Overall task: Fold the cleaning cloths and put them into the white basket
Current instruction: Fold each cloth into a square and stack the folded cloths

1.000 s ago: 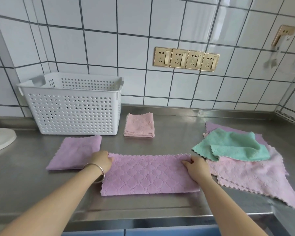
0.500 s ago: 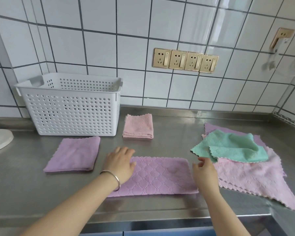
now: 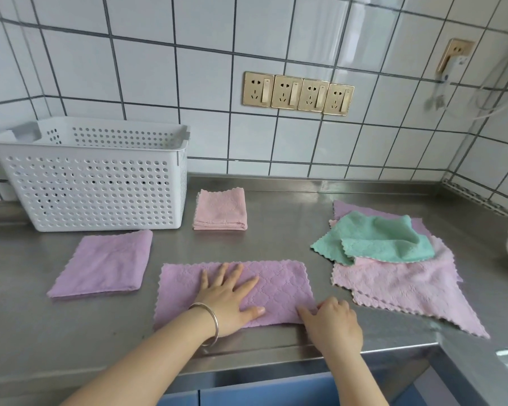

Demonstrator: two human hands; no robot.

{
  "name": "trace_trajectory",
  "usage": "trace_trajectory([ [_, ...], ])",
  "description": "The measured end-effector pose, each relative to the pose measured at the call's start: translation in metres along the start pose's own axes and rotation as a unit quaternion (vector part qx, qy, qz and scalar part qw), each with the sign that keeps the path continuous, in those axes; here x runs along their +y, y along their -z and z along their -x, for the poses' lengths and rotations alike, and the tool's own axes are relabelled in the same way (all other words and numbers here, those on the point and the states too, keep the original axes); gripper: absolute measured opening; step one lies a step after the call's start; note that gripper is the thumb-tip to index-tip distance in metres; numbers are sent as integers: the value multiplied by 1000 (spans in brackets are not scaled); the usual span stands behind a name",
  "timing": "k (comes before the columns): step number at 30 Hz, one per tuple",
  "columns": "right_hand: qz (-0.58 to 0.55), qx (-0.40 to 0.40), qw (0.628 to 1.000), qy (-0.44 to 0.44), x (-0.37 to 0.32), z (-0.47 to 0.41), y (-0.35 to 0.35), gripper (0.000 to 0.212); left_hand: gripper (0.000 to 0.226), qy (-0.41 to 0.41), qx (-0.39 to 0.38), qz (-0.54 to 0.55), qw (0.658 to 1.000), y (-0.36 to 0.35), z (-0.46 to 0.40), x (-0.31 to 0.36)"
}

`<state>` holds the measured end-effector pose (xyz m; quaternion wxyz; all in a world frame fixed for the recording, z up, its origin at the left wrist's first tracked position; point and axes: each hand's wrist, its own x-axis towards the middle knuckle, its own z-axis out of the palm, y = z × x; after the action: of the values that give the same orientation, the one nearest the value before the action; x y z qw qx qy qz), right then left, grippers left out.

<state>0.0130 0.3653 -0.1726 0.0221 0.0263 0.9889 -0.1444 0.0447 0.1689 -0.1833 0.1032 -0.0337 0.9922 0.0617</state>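
Fingers (image 3: 235, 273) of my left hand (image 3: 229, 300) lie spread flat on the purple cloth (image 3: 279, 284) on the surface (image 3: 276, 241), right hand (image 3: 333, 325) pinching its near-right corner, white basket (image 3: 94, 183) back left.

We see two bare forearms, with no sleeve reaching either wrist. On the left wrist sits a plain, thin, silver-coloured bangle (image 3: 208, 323), a smooth round band that hangs loose just behind the left hand (image 3: 228, 297). The right hand (image 3: 332, 323) and its wrist carry nothing that we can make out, and we see no rings on the fingers of either hand.
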Motion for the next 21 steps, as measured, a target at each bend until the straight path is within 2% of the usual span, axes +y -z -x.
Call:
trace_trajectory([
  [3, 54, -44, 997, 16, -6, -4, 5, 51, 113, 5, 2, 4, 1000, -2, -1, 0],
  [7, 22, -83, 996, 13, -12, -5, 15, 40, 106, 11, -6, 11, 1000, -1, 1, -1],
  [10, -40, -9, 999, 27, -17, 2, 11, 23, 74, 18, -8, 51, 999, 6, 1, -1],
  [12, -96, 67, 992, 51, -25, 10, 5, 5, 60, 10, 63, 152, 986, 13, -1, 2],
  [13, -114, 103, 986, 67, -30, 15, 1, 3, 51, 5, 106, 231, 967, 18, -1, 6],
  [16, -161, 180, 965, 107, -45, 25, -9, 5, 30, -5, 155, 420, 894, 35, 1, 23],
  [19, -179, 215, 950, 140, -54, 29, -17, 22, 15, 41, 153, 460, 874, 41, -5, 31],
  [21, -190, 232, 940, 163, -60, 31, -18, 26, 8, 83, 163, 474, 861, 39, -12, 31],
])
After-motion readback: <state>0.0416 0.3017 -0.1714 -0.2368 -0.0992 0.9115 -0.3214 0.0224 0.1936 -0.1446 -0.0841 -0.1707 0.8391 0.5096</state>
